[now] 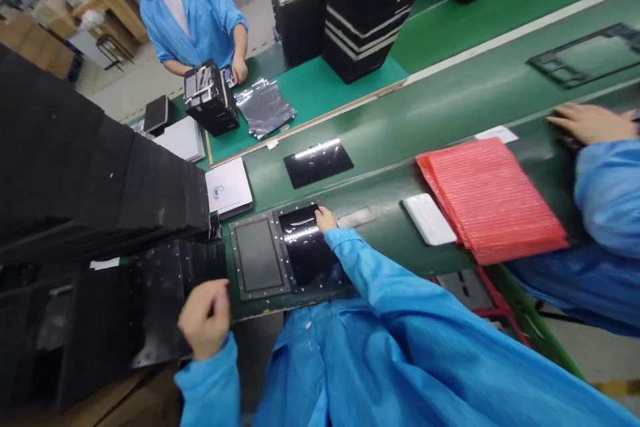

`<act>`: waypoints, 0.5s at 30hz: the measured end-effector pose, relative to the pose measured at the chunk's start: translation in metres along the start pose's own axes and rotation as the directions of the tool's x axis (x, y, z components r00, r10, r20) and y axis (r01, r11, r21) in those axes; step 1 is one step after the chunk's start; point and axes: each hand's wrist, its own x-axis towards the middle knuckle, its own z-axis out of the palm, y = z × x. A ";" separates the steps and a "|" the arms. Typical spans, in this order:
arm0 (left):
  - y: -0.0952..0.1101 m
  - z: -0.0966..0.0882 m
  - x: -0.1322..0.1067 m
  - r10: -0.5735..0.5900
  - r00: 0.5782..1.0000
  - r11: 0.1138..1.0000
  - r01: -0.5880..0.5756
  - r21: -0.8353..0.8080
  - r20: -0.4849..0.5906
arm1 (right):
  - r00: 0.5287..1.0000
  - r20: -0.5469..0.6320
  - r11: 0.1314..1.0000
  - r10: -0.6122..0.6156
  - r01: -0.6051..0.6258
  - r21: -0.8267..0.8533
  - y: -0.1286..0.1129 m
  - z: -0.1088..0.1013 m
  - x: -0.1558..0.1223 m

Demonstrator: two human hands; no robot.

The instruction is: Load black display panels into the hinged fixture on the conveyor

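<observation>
A grey metal frame [257, 257] with two windows lies on the green belt in front of me. A glossy black panel [305, 250] sits in its right window. My right hand [325, 219] rests on the panel's far right corner, fingers curled down onto it. My left hand [205, 319] hovers near the frame's near left corner, fingers loosely curled, beside a black sheet [165, 293]; nothing visible in it.
A tall stack of black trays [90, 173] stands at my left. A second glossy panel [318, 162], a white pad [429, 219] and a red bag stack [493, 199] lie on the belt. A co-worker's hand [590, 122] is at right; another person [193, 13] handles a black box [210, 97] opposite.
</observation>
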 end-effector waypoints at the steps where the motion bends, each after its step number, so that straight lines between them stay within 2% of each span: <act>1: 0.001 0.018 -0.018 0.000 0.994 1.000 0.004 -0.031 0.112 | 1.000 -0.005 1.000 -0.011 0.011 -0.013 -0.002 -0.002 -0.002; 4: -0.016 0.067 -0.059 -0.121 0.930 0.989 0.144 -0.041 0.348 | 0.999 -0.034 0.996 -0.038 0.035 -0.080 -0.005 -0.010 -0.016; 5: -0.024 0.082 -0.067 -0.157 0.909 0.983 0.182 -0.028 0.385 | 0.998 -0.051 0.993 -0.048 0.042 -0.113 -0.006 -0.012 -0.021; 7: -0.041 0.110 -0.076 -0.162 0.864 0.983 0.185 -0.002 0.477 | 0.992 -0.103 0.981 -0.076 0.056 -0.187 -0.007 -0.015 -0.030; 9: -0.053 0.135 -0.076 -0.119 0.795 0.992 0.118 0.041 0.595 | 0.979 -0.165 0.960 -0.123 0.075 -0.269 -0.007 -0.016 -0.037; 12: -0.059 0.163 -0.073 -0.116 0.649 0.987 -0.011 0.162 0.752 | 0.950 -0.215 0.912 -0.227 0.130 -0.390 0.000 -0.010 -0.046; 14: -0.063 0.175 -0.073 -0.138 0.562 0.970 -0.089 0.225 0.815 | 0.933 -0.240 0.902 -0.270 0.157 -0.403 0.017 -0.001 -0.056; 15: -0.065 0.180 -0.074 -0.138 0.526 0.964 -0.125 0.236 0.839 | 0.926 -0.281 0.917 -0.251 0.135 -0.374 0.029 0.006 -0.064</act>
